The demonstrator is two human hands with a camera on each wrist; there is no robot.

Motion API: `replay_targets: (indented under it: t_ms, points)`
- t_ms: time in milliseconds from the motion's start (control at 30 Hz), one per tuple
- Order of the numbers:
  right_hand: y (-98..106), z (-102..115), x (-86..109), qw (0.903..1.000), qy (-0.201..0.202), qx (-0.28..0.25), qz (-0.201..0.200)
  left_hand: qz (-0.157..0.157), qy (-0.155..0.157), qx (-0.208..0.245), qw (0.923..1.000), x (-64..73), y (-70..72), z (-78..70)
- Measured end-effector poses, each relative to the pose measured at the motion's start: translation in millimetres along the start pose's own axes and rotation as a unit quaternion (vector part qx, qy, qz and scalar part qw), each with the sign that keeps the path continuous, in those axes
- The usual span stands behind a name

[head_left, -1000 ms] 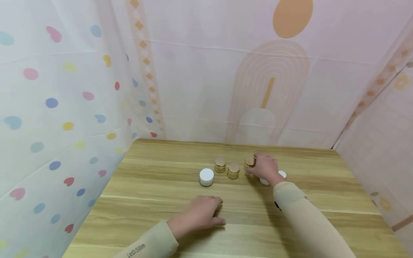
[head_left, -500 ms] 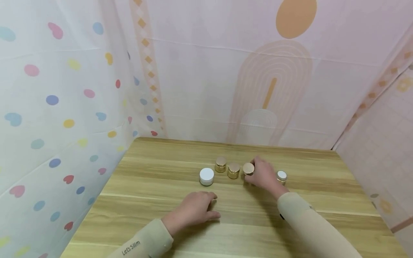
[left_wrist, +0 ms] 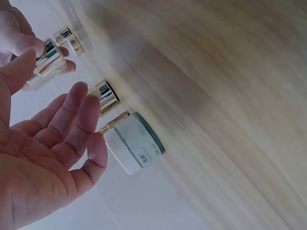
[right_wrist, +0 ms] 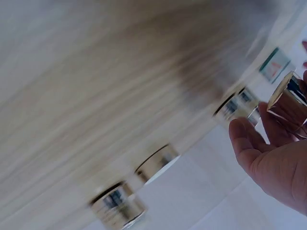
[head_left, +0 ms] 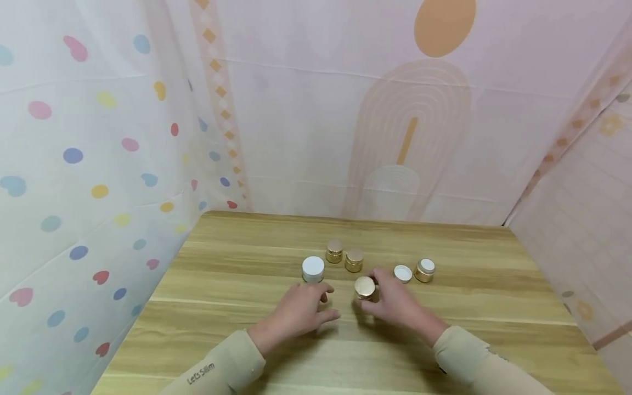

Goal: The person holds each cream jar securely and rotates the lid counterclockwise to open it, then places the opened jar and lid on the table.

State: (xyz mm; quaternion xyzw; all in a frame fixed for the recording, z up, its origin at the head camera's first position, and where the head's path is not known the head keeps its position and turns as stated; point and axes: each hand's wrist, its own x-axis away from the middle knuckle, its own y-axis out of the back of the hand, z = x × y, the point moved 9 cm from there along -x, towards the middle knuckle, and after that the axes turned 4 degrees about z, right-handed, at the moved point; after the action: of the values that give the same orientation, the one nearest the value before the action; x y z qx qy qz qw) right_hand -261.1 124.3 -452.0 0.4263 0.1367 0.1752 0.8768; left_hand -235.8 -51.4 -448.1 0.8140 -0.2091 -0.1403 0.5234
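Observation:
My right hand point(head_left: 392, 299) grips a small gold cosmetic jar point(head_left: 365, 287) between thumb and fingers, lifted over the middle of the table. In the right wrist view the jar point(right_wrist: 288, 100) shows its shiny gold side. My left hand point(head_left: 298, 310) holds nothing; its fingers are loosely bent, just in front of a jar with a white lid point(head_left: 313, 269). Greenish glass with small print shows on that jar point(left_wrist: 136, 141) in the left wrist view. Two gold-lidded jars point(head_left: 334, 251) point(head_left: 354, 260) stand upright behind the hands.
Right of my right hand lies an upturned gold lid point(head_left: 402, 273) with a white inside. Beside it stands a gold jar point(head_left: 425, 270) with a white top. The wooden table point(head_left: 237, 241) ends at a patterned cloth wall point(head_left: 296, 137) behind.
My right hand has brought the gold jar from the back of the table toward me and to the left, uncovering the upturned lid. My left hand has shifted only slightly.

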Motion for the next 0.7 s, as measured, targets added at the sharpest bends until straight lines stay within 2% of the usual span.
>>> replay_targets:
  t_ms: [100,200,367,533,700]
  points:
    - [-7.3,11.8,-2.1,0.9994,0.033,0.012,0.0,-0.023,-0.007,0.015,0.9996,-1.2,4.6,-0.5]
    - [-13.6,21.9,-5.2,0.9979,0.061,0.024,0.001,-0.034,-0.012,0.054,0.9979,-2.5,6.2,-1.5]
    - [-25.5,31.7,-10.5,0.9961,0.084,0.016,0.022,-0.031,-0.015,0.101,0.9943,-6.1,4.0,-0.9]
    - [-28.9,35.9,-11.1,0.9953,0.092,0.018,0.025,-0.027,-0.031,0.102,0.9939,-7.6,2.6,-1.1]
    - [-29.4,39.5,-7.8,0.9942,0.104,0.018,0.024,-0.023,-0.085,0.074,0.9934,-6.8,0.4,-7.9]
